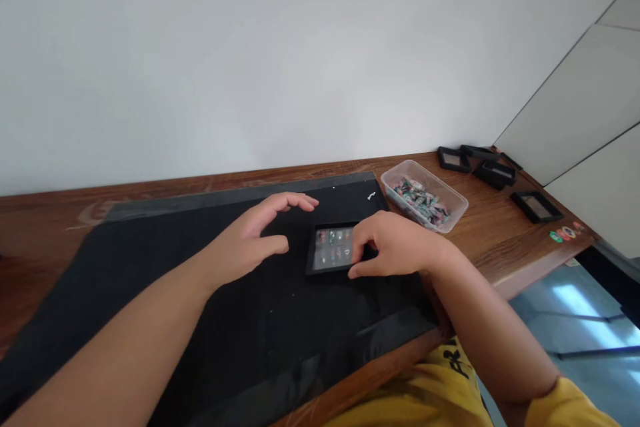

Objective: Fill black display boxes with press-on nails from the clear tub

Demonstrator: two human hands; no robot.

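While the right hand [387,243] grips the right edge of a small black display case [333,248] lying on the black mat [200,293], it covers that side completely. Tiny items under the glare are too blurry to identify. Left hand [255,237] hovers unclenched just beside it, holding nothing.

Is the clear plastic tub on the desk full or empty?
Partly full: the tub has no lid, and small colourful pieces cover its bottom.
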